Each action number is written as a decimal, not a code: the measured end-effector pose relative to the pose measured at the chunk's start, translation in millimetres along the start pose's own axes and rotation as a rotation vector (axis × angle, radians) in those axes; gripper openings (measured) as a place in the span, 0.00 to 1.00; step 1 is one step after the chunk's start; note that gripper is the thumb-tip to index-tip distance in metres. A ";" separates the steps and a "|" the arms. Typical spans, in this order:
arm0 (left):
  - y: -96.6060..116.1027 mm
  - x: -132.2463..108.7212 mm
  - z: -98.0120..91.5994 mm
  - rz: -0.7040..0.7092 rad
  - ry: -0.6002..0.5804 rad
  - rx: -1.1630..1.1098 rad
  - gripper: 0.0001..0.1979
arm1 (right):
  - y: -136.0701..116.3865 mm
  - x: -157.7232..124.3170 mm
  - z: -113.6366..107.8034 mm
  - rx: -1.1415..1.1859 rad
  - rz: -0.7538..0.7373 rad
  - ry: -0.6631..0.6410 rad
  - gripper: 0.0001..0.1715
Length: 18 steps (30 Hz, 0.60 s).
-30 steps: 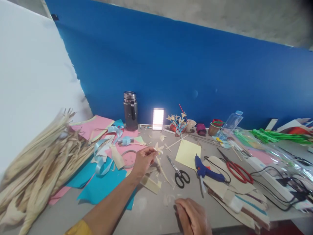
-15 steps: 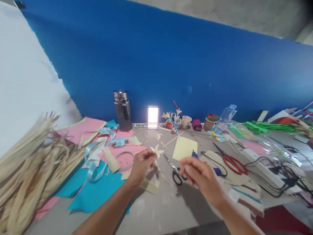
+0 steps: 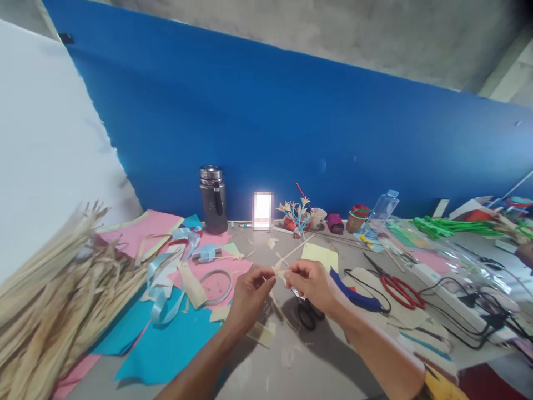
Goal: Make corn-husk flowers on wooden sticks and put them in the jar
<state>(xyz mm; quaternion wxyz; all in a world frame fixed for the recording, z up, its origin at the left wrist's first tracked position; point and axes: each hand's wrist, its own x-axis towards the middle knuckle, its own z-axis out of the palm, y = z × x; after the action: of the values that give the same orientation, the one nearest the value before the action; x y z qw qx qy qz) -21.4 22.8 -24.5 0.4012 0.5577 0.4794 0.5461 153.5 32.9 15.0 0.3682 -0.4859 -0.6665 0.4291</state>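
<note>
Flower [image 3: 279,271], pale, is up between my two hands, above the middle of the table [image 3: 254,375]. Left hand [image 3: 249,291] has it pinched between thumb and fingertips from the left; right hand [image 3: 311,283] is pinched on its other side, fingers curled. Black-handled scissors [image 3: 306,316] lie under my right hand, partly covered by it. Blue glue gun [image 3: 358,298] is right of that, near red-handled scissors [image 3: 402,292]. Yellow paper [image 3: 323,255] is just behind the right hand, partly hidden. Grey ring [image 3: 230,286] sits left of my left hand on pink paper [image 3: 240,266]; light-blue ribbon [image 3: 159,310] and blue paper [image 3: 166,350] further left, then a big bundle of dry husks [image 3: 62,272]. Back edge: dark flask [image 3: 213,208] upright, plus a bunch of small pale blooms [image 3: 298,216] on blue stems.
</note>
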 end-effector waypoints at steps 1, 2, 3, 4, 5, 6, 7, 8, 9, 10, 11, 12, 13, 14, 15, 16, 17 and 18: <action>1.1 -0.5 0.4 -0.004 -0.008 -0.009 0.06 | -0.8 -0.7 -1.4 0.000 -0.001 0.008 0.13; 2.1 -0.9 0.9 -0.006 -0.015 -0.021 0.06 | -1.9 -1.7 -2.6 0.003 -0.003 0.009 0.13; 2.8 -1.1 1.2 -0.006 -0.021 -0.034 0.06 | -3.3 -2.8 -3.5 0.004 -0.005 0.009 0.13; 3.0 -1.1 1.4 -0.001 -0.023 -0.047 0.06 | -5.1 -4.0 -4.1 -0.001 -0.005 0.007 0.13; 2.6 -0.9 1.5 0.009 -0.018 -0.061 0.06 | -7.1 -5.0 -4.5 -0.012 -0.002 0.002 0.12; 1.7 -0.5 1.4 0.022 -0.014 -0.073 0.06 | -9.4 -6.0 -4.6 -0.027 0.003 -0.003 0.12; 0.5 -0.1 1.2 0.035 -0.014 -0.083 0.06 | -11.6 -6.7 -4.6 -0.045 0.011 -0.011 0.12; -0.7 0.2 0.9 0.047 -0.021 -0.089 0.06 | -13.5 -7.2 -4.6 -0.061 0.016 -0.023 0.12; -1.8 0.5 0.5 0.058 -0.033 -0.090 0.06 | -15.0 -7.5 -4.5 -0.075 0.017 -0.035 0.12; -2.4 0.5 0.0 0.067 -0.046 -0.088 0.06 | -16.0 -7.7 -4.5 -0.086 0.014 -0.044 0.12; -2.6 0.3 -0.4 0.074 -0.056 -0.081 0.05 | -16.3 -7.6 -4.3 -0.095 0.008 -0.048 0.12; -2.3 0.1 -0.7 0.082 -0.059 -0.070 0.05 | -16.2 -7.4 -4.2 -0.103 0.001 -0.048 0.11; -1.7 -0.2 -1.1 0.090 -0.059 -0.058 0.04 | -15.7 -7.1 -4.1 -0.110 -0.007 -0.047 0.11; -0.8 -0.5 -1.3 0.101 -0.055 -0.047 0.04 | -15.1 -6.7 -4.1 -0.115 -0.013 -0.044 0.11; 0.0 -0.7 -1.6 0.112 -0.052 -0.038 0.04 | -14.5 -6.2 -4.2 -0.115 -0.017 -0.043 0.11; 0.7 -0.7 -1.7 0.123 -0.047 -0.030 0.04 | -14.1 -5.6 -4.6 -0.115 -0.019 -0.046 0.10; 1.2 -0.7 -1.9 0.131 -0.044 -0.024 0.04 | -14.0 -5.0 -5.2 -0.114 -0.019 -0.048 0.10; 1.5 -0.6 -1.9 0.139 -0.045 -0.018 0.04 | -14.3 -4.4 -6.0 -0.113 -0.020 -0.048 0.10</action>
<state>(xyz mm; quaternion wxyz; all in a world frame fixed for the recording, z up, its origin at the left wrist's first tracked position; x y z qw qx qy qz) -23.2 21.8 -23.1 0.3779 0.5981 0.4258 0.5640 155.3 27.7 30.2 0.3283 -0.4887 -0.7031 0.3988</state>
